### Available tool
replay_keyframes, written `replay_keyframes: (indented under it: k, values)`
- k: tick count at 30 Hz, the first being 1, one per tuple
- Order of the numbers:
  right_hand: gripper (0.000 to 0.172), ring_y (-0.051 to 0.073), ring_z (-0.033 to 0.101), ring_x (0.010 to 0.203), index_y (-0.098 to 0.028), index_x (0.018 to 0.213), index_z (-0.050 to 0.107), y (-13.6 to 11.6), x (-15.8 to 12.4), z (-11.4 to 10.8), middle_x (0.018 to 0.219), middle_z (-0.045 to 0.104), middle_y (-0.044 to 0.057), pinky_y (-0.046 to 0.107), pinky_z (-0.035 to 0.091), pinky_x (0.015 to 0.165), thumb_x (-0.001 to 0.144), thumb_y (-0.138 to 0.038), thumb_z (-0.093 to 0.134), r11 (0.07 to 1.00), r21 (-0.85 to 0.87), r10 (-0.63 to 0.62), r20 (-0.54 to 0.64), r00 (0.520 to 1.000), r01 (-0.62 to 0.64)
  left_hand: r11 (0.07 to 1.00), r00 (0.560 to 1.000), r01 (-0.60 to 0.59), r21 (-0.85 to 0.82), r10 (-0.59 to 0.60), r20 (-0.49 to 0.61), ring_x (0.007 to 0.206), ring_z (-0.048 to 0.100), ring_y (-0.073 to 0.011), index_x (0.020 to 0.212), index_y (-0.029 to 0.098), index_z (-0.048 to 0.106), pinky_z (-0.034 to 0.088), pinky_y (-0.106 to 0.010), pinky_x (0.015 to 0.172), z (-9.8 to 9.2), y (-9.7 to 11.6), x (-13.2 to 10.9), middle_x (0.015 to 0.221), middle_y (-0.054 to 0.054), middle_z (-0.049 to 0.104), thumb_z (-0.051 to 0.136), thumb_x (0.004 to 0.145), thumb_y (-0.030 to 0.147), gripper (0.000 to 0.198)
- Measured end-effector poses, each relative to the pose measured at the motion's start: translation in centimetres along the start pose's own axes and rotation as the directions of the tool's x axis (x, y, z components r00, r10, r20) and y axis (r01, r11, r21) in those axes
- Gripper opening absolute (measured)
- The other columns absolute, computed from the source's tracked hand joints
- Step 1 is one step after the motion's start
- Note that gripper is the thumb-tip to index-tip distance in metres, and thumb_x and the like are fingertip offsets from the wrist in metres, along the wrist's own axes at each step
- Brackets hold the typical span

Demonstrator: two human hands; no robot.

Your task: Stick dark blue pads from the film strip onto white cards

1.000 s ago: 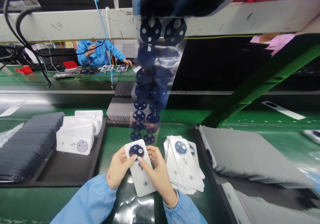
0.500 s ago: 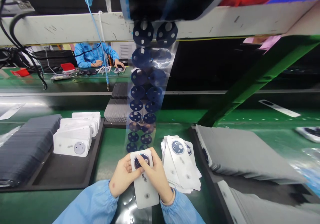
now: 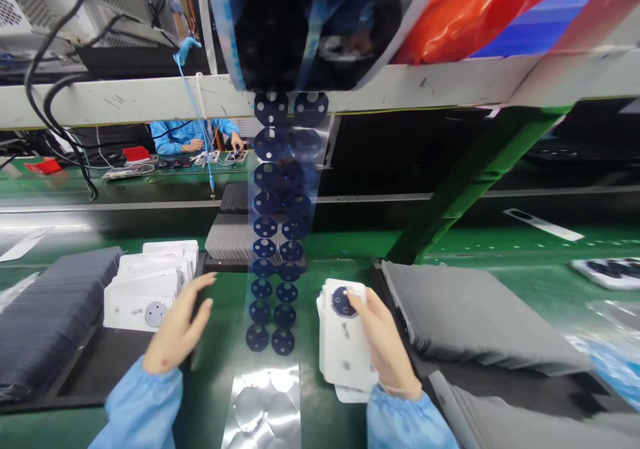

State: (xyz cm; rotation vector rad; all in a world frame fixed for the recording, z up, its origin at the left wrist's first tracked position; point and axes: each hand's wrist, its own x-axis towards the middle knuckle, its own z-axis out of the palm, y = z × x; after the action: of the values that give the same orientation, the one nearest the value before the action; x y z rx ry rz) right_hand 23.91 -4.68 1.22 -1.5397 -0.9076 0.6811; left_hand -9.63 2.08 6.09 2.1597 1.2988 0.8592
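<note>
- The white cover (image 3: 345, 342) lies on top of a fanned pile of like covers (image 3: 350, 392) on the green bench (image 3: 350, 245), right of centre, with a dark round lens piece (image 3: 343, 301) at its far end.
- The right hand (image 3: 387, 345) rests on that cover, fingers curled along its right edge and the thumb laid across near the lens piece; it grips or presses the cover.
- The left hand (image 3: 177, 329) is empty, fingers spread and loosely open, blurred; it hovers over the edge of a black tray (image 3: 125, 355), just beside a stack of white covers (image 3: 147, 289) standing in it.
- Between the hands a clear film strip (image 3: 280, 235) hangs from above and runs down to the bench, carrying two columns of dark round lens pieces; its lower end lies bare and shiny.
- Left of the tray's white stack sits a row of dark grey sheets (image 3: 47, 312).
- Right of the pile lies a grey stack (image 3: 470, 315) in another black tray.
- Beyond the strip stands a further grey stack (image 3: 233, 235).
- Across the line a person in blue sleeves (image 3: 187, 135) works at another bench.
</note>
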Motion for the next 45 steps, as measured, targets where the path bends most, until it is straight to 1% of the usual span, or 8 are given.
replay_keyframes:
  k: [8, 12, 23, 29, 32, 36, 39, 45]
  values:
    - [0.061, 0.040, 0.049, 0.106, -0.008, 0.121, 0.050, 2.5, 1.8, -1.4, 0.110, 0.057, 0.023, 0.054, 0.035, 0.092, 0.071, -0.043, 0.056, 0.886, -0.463, -0.168, -0.247, 0.954, 0.037, 0.629, 0.912, 0.389, 0.673, -0.368, -0.183, 0.138, 0.021, -0.0487, 0.124, 0.016, 0.050, 0.031, -0.064, 0.102, -5.3, -10.8, -1.8, 0.150, -0.027, 0.012, 0.074, 0.061, 0.026, 0.068]
    - [0.064, 0.041, 0.045, 0.112, -0.003, 0.130, 0.043, 2.6, 1.1, -0.2, 0.121, 0.050, 0.027, 0.054, 0.034, 0.094, 0.082, -0.045, 0.046, 0.745, -0.638, -0.416, -0.218, 0.883, 0.194, 0.589, 0.898, 0.404, 0.699, -0.402, -0.180, 0.135, 0.033, -0.0408, 0.127, 0.021, 0.047, 0.026, -0.063, 0.104, -5.3, -10.9, -2.2, 0.147, -0.023, 0.029, 0.071, 0.068, 0.035, 0.065]
    - [0.048, 0.036, 0.051, 0.108, -0.014, 0.124, 0.051, 1.9, -0.1, 1.5, 0.118, 0.056, 0.019, 0.050, 0.039, 0.089, 0.087, -0.045, 0.048, 0.774, -0.563, -0.449, -0.167, 0.878, 0.289, 0.771, 0.922, 0.345, 0.536, -0.169, -0.349, 0.111, 0.056, -0.0359, 0.096, 0.018, 0.057, 0.034, -0.048, 0.101, -6.3, -9.0, -1.8, 0.105, -0.012, 0.067, 0.060, 0.079, 0.046, 0.033]
    - [0.035, 0.030, 0.055, 0.107, -0.019, 0.124, 0.051, 0.6, -1.7, 3.8, 0.114, 0.060, 0.014, 0.049, 0.046, 0.090, 0.092, -0.033, 0.050, 0.743, -0.477, -0.576, -0.096, 0.812, 0.470, 0.947, 0.522, 0.207, -0.247, -0.321, -0.790, 0.078, 0.062, -0.0217, 0.092, 0.021, 0.060, 0.051, -0.033, 0.075, -5.6, -5.5, -1.4, 0.084, -0.002, 0.065, 0.072, 0.069, 0.049, 0.038]
    - [0.039, 0.027, 0.056, 0.110, -0.021, 0.131, 0.047, 0.3, -2.6, 5.1, 0.117, 0.061, 0.012, 0.045, 0.048, 0.092, 0.092, -0.022, 0.052, 0.616, -0.477, -0.702, 0.027, 0.711, 0.627, 0.725, 0.662, 0.062, -0.686, -0.544, -0.515, 0.049, 0.049, -0.0103, 0.089, 0.019, 0.059, 0.043, -0.021, 0.047, -4.2, -3.4, -0.4, 0.065, 0.004, 0.056, 0.072, 0.067, 0.048, 0.038]
    - [0.046, 0.025, 0.057, 0.110, -0.022, 0.134, 0.045, 0.0, -3.8, 6.2, 0.117, 0.062, 0.012, 0.041, 0.050, 0.090, 0.090, -0.015, 0.054, 0.493, -0.417, -0.753, 0.236, 0.615, 0.764, 0.542, 0.829, 0.399, -0.739, -0.557, 0.039, 0.033, 0.030, -0.0057, 0.079, 0.012, 0.068, 0.020, -0.018, 0.032, 0.2, -1.3, 0.7, 0.045, 0.007, 0.043, 0.076, 0.068, 0.048, 0.039]
    - [0.046, 0.028, 0.054, 0.115, -0.020, 0.133, 0.048, -0.1, -4.6, 6.9, 0.126, 0.058, 0.015, 0.046, 0.048, 0.093, 0.088, -0.021, 0.058, 0.437, -0.376, -0.722, 0.395, 0.568, 0.817, 0.414, 0.752, 0.655, -0.632, -0.431, 0.498, 0.034, 0.028, -0.0044, 0.090, 0.011, 0.071, 0.015, -0.017, 0.035, 3.8, -0.3, 0.7, 0.039, 0.010, 0.035, 0.073, 0.071, 0.054, 0.048]
    - [0.053, 0.034, 0.044, 0.129, -0.017, 0.128, 0.053, 0.1, -5.3, 7.9, 0.141, 0.048, 0.016, 0.052, 0.040, 0.103, 0.081, -0.035, 0.070, 0.370, -0.379, -0.639, 0.559, 0.528, 0.848, 0.359, 0.656, 0.751, -0.554, -0.314, 0.686, 0.030, 0.028, -0.0008, 0.093, 0.011, 0.073, 0.012, -0.021, 0.033, 6.1, 0.6, 0.3, 0.066, -0.005, 0.068, 0.076, 0.069, 0.044, 0.041]
